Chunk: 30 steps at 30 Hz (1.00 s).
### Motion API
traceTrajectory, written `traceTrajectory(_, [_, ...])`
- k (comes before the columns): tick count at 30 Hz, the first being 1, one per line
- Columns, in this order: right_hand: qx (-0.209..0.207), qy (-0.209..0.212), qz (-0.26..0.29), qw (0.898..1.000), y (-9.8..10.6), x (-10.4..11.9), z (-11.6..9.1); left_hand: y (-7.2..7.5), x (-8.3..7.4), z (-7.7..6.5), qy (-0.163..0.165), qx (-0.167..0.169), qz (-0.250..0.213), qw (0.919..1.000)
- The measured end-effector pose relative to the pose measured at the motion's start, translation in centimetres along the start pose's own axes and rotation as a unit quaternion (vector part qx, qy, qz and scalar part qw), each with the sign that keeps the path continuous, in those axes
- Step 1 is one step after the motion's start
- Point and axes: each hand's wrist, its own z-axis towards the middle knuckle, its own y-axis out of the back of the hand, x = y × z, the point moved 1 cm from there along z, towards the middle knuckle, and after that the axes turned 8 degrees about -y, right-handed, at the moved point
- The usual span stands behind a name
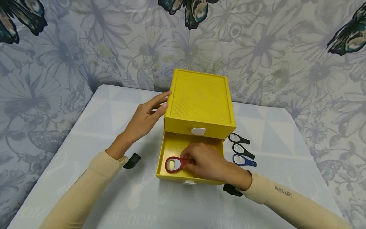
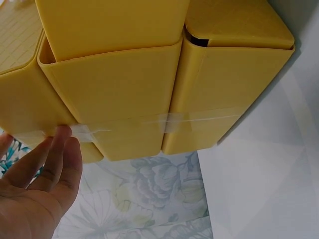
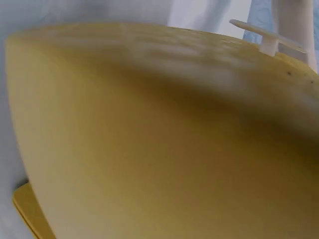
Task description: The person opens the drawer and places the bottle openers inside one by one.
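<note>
A yellow drawer unit (image 1: 200, 98) stands on the table with one drawer (image 1: 168, 144) pulled out below its top section. Inside that drawer my right hand (image 1: 207, 162) pinches the handle of a red bottle opener (image 1: 168, 170), whose ring end points left. My left hand (image 1: 144, 119) rests its extended fingers against the unit's left side. The left wrist view shows the left hand (image 2: 42, 186) touching the yellow wall near a strip of clear tape (image 2: 134, 119). The drawer's yellow wall (image 3: 149, 159) fills most of the right wrist view, hiding the right hand there.
Right of the unit lie two black bottle openers (image 1: 244, 140) and a blue bottle opener (image 1: 247, 161) on the pale table (image 1: 137, 197). White handles (image 1: 198, 131) stick out from the drawer fronts. A flower-patterned wall covering (image 1: 123, 47) stands close behind.
</note>
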Motion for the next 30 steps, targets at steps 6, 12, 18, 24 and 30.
traceTrajectory(6, [0.001,0.026,0.038,0.999,0.0,0.0,0.1,0.1,0.1,-0.2,0.005,-0.003,0.005,1.0000])
traceTrajectory(12, [-0.018,0.026,0.052,0.998,0.9,-0.4,-1.1,0.0,0.1,-0.1,0.005,-0.001,0.005,1.0000])
traceTrajectory(18, [-0.045,0.049,0.062,0.996,2.0,-1.1,-2.6,0.1,-0.2,0.0,0.004,-0.002,0.010,0.9999])
traceTrajectory(24, [-0.053,0.051,0.065,0.995,2.4,-1.6,-3.6,-0.1,-0.4,0.0,0.010,-0.006,0.006,0.9999])
traceTrajectory(30, [-0.055,0.023,0.080,0.995,3.2,-1.8,-5.0,-0.2,-0.5,0.2,0.014,-0.007,0.009,0.9998])
